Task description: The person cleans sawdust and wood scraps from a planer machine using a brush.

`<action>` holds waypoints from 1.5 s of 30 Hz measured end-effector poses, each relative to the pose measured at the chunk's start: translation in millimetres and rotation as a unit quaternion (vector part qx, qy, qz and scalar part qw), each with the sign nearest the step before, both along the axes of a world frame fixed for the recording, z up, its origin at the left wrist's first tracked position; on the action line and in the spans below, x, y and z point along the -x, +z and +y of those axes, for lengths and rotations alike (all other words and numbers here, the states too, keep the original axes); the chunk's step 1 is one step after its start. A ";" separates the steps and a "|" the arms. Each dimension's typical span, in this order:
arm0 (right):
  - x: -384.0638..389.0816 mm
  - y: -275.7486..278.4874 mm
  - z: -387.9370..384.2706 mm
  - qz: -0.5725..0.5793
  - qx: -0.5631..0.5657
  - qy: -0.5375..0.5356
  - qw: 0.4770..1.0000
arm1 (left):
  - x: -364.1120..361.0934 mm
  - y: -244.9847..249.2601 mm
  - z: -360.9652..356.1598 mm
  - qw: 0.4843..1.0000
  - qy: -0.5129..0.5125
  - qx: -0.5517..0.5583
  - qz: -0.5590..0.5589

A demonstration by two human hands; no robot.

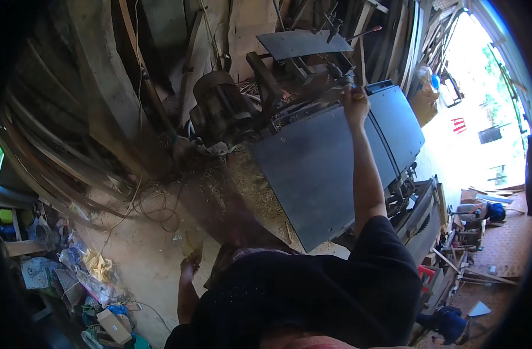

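Observation:
My right hand [355, 106] reaches over the flat grey table of a woodworking machine [318, 174]. Its fingers are closed at the far edge, beside a small metal fitting [347, 80]; what they grip is too small to make out. Low on the other side, my left hand [188, 269] hangs above the floor, closed around a pale yellowish object [192, 245] whose kind is blurred. Behind the table sits a dark electric motor [220, 107], and a curved metal plate [304, 44] is raised at the back of the machine.
Wood shavings [251, 186] cover the floor beside the machine. Long boards [112, 75] lean along the wall. A cable [155, 215] loops on the floor. Bags and scraps [97, 267] pile up at left, and a toothed gear [420, 224] shows under the table's right side.

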State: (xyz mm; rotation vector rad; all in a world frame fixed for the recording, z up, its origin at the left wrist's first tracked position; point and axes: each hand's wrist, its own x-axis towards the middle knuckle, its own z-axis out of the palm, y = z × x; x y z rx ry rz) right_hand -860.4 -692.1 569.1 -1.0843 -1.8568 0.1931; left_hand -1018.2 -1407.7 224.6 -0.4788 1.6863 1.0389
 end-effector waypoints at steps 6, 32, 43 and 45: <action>8.0 -92.0 72.4 -0.058 0.046 -0.069 0.995 | 15.2 11.9 -2.1 0.997 0.005 0.053 -0.061; 93.1 -53.3 -47.6 0.021 0.252 0.112 0.961 | 158.9 41.6 115.4 0.991 -0.121 -0.060 0.000; 98.4 -1.3 -55.3 -0.186 0.170 0.294 0.922 | 143.3 50.3 82.9 0.996 -0.076 -0.004 -0.051; 100.4 -43.0 -49.7 -0.289 0.212 0.258 0.897 | 145.6 51.5 79.3 0.997 -0.072 -0.008 -0.039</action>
